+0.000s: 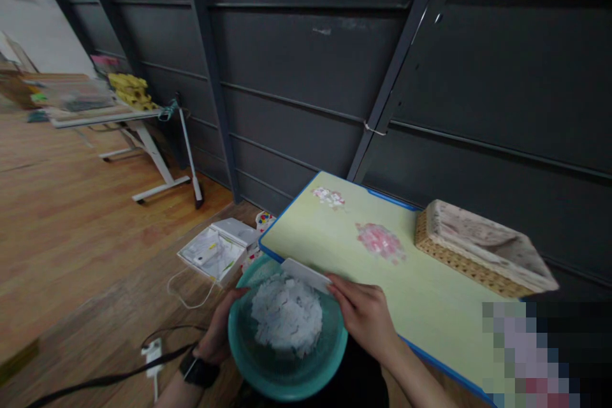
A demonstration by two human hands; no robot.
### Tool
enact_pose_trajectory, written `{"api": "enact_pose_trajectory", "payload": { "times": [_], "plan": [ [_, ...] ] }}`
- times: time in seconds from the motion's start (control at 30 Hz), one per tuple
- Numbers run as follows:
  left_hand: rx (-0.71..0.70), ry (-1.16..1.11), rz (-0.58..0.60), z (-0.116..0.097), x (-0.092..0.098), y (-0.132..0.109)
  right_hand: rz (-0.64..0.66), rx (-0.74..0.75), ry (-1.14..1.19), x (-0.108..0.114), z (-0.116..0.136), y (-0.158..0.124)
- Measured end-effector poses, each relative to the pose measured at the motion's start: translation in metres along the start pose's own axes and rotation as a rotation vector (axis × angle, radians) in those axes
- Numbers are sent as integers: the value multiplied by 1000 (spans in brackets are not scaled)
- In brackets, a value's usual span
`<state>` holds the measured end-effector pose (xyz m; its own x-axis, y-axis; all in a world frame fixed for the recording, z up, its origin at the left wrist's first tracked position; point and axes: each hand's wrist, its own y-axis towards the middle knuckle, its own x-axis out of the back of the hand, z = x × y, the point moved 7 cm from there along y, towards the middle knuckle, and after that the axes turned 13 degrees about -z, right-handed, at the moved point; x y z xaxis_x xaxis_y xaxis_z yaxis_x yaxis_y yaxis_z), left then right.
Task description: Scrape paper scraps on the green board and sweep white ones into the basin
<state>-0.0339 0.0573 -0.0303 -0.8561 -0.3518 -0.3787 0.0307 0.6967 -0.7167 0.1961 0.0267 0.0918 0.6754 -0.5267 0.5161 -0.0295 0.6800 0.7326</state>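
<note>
The head view shows the left hand [220,326] gripping the teal basket [287,390], the right [366,311] pinching a white flat piece [306,275], with a white heap [329,197] and a pink heap [381,241] already on the table [421,296], the pale mass [287,315] unemptied.

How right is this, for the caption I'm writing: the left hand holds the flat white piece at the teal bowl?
Not quite: the head view shows the right hand, not the left hand, holding the flat white piece at the teal bowl.
</note>
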Motion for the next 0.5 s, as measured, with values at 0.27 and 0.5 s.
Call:
{"api": "enact_pose_trajectory", "payload": {
  "times": [0.27, 0.5],
  "plan": [
    [2, 26, -86, 0, 0, -2, -179, -156, -372, 30, -71, 71],
    [63, -27, -118, 20, 14, 12, 37, -277, -737, 20, -143, 134]
  ]
}}
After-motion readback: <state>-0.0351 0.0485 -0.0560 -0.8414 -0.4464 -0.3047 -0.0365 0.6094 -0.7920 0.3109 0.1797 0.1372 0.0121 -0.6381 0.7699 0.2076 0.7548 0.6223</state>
